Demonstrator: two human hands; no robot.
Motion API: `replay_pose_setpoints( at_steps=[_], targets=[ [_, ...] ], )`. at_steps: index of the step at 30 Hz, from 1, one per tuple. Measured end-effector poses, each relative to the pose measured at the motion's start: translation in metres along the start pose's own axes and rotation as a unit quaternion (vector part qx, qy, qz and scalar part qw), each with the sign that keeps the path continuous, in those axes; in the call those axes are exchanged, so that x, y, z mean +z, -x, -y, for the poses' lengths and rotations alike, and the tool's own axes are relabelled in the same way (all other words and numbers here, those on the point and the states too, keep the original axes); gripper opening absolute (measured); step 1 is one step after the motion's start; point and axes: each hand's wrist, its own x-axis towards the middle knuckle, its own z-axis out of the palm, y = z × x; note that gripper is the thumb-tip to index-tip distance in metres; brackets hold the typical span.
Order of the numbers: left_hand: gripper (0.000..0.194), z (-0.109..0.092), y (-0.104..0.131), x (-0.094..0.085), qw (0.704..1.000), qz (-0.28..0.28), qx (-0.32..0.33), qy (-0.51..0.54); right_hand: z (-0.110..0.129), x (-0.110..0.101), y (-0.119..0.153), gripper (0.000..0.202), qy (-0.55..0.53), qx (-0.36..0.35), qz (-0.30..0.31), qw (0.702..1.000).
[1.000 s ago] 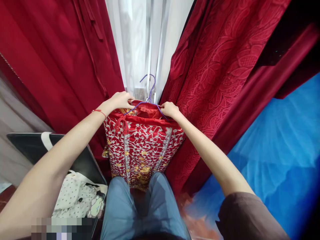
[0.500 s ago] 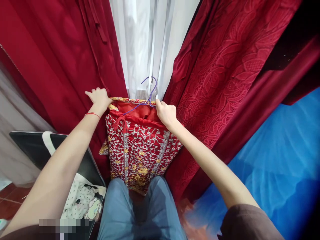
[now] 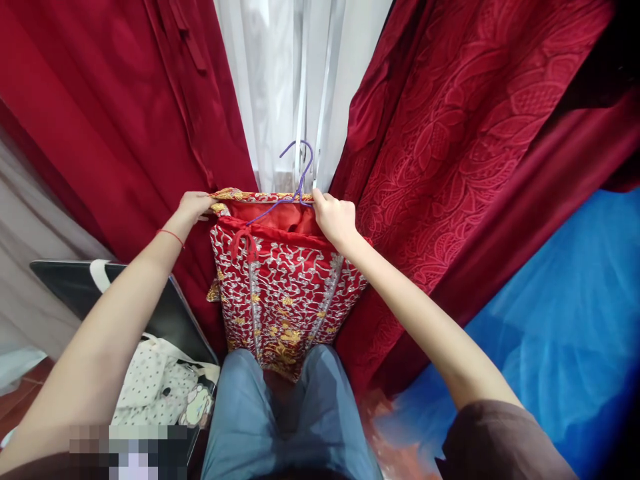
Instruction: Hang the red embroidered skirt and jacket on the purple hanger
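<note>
In the head view, I judge the step as spreading the red, silver-embroidered fabric garment [image 3: 285,287] by blue-trousered knees [image 3: 324,373], left hand [image 3: 196,204] pinched and right hand [image 3: 336,219] closed on its rim [image 3: 263,197], next calling for even tension.

Location type: clothing room — shop or dressing area (which, cannot be determined). Indicators: long red fabrics [image 3: 450,153] hang at both sides, blue cloth [image 3: 565,313] shows at right, and a purple hanger [image 3: 303,181] sits in an embroidered garment [image 3: 285,287].
</note>
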Motion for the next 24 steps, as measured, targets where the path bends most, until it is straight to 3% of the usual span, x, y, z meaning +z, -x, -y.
replay_pose_setpoints(
  at_steps=[3,5,7,10,12,14,16,19,24],
  targets=[
    [0.039,0.001,0.014,0.007,0.992,0.075,-0.104,-0.019,0.001,0.000,-0.001,0.043,-0.008,0.007,0.006,1.000],
    [0.031,0.000,0.024,0.006,0.980,0.114,-0.121,-0.112,0.003,0.000,-0.002,0.042,-0.008,0.007,0.008,1.000],
    [0.025,-0.001,0.033,-0.001,0.974,0.030,-0.060,-0.218,0.003,0.001,-0.002,0.042,-0.003,0.009,0.005,1.000],
    [0.038,0.009,0.049,-0.022,0.930,-0.149,0.113,-0.316,0.000,0.001,0.000,0.041,0.002,0.022,-0.001,1.000],
    [0.054,0.021,0.060,-0.039,0.895,-0.202,0.204,-0.342,-0.002,0.001,0.002,0.041,0.001,0.026,-0.002,1.000],
    [0.060,0.033,0.069,-0.054,0.876,-0.222,0.231,-0.360,-0.002,0.002,0.002,0.041,-0.006,0.026,-0.003,1.000],
    [0.059,0.040,0.076,-0.061,0.877,-0.217,0.191,-0.384,-0.001,0.004,0.001,0.040,-0.017,0.034,-0.003,0.999],
    [0.055,0.045,0.084,-0.056,0.877,-0.159,0.137,-0.431,-0.002,0.006,-0.003,0.038,-0.028,0.058,-0.006,0.998],
    [0.058,0.046,0.099,-0.025,0.868,-0.064,0.202,-0.450,-0.013,0.008,-0.003,0.040,-0.010,0.074,-0.035,0.997]
  ],
)
